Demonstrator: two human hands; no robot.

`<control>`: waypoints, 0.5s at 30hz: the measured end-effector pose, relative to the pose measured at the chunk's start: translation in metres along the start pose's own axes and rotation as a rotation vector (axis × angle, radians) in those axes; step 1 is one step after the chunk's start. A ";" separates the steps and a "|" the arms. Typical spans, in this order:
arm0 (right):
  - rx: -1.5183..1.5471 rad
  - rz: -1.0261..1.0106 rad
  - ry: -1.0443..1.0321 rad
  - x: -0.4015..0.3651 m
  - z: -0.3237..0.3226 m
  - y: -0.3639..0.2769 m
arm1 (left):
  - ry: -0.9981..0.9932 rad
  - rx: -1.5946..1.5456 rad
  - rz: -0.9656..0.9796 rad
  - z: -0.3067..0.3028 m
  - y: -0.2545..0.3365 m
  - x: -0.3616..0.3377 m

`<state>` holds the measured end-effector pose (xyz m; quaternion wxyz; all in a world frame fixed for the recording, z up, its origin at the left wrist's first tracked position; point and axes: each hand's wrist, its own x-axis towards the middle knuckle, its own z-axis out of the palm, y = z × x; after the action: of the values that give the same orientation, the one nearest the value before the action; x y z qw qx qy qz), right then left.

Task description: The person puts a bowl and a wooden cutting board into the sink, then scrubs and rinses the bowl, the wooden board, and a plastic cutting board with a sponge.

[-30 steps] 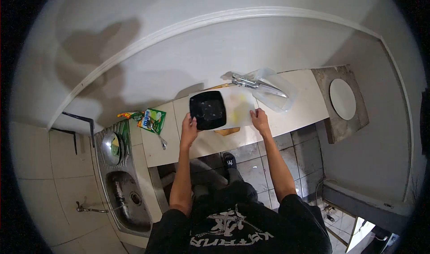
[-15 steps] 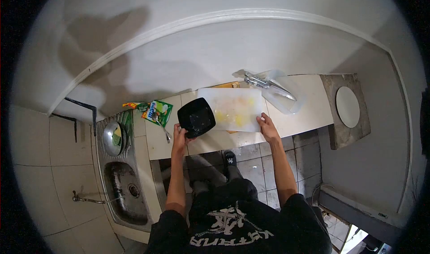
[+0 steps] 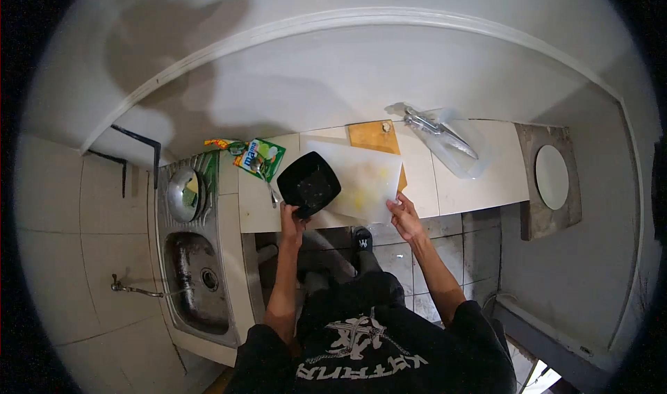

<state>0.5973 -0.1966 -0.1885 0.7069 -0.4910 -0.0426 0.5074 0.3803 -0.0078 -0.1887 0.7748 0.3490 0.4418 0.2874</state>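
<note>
My left hand (image 3: 292, 226) grips the near edge of a black square bowl (image 3: 309, 184), which is tilted so its inside shows, with wet specks in it. With its thumb and fingers closed on the right edge, my right hand (image 3: 404, 217) holds a white cutting board (image 3: 379, 178) marked with yellow stains. The bowl overlaps the left part of this board. Partly hidden behind it, a wooden board (image 3: 375, 137) lies on the counter. Left of the bowl is a green packet (image 3: 262, 156) with a spoon (image 3: 264, 174) on it.
A clear plastic container (image 3: 458, 161) with a knife (image 3: 451, 138) and other metal tools stands on the tiled counter (image 3: 479, 194) at right. Farther right, a white plate (image 3: 552, 177) rests on a grey slab (image 3: 529, 217). At left are a steel sink (image 3: 198, 310), a faucet (image 3: 139, 290) and a metal bowl (image 3: 182, 194).
The white board has turned and come toward me, uncovering more of the wooden board behind it. My left hand still holds the black bowl. The whole view has shifted slightly.
</note>
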 end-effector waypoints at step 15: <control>-0.089 0.174 -0.256 0.003 0.047 0.006 | 0.026 -0.496 0.149 -0.015 0.010 -0.022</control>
<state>0.5689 -0.1636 -0.1698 0.6266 -0.4547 -0.1121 0.6229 0.3555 -0.0141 -0.1754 0.8075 0.1764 0.3410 0.4478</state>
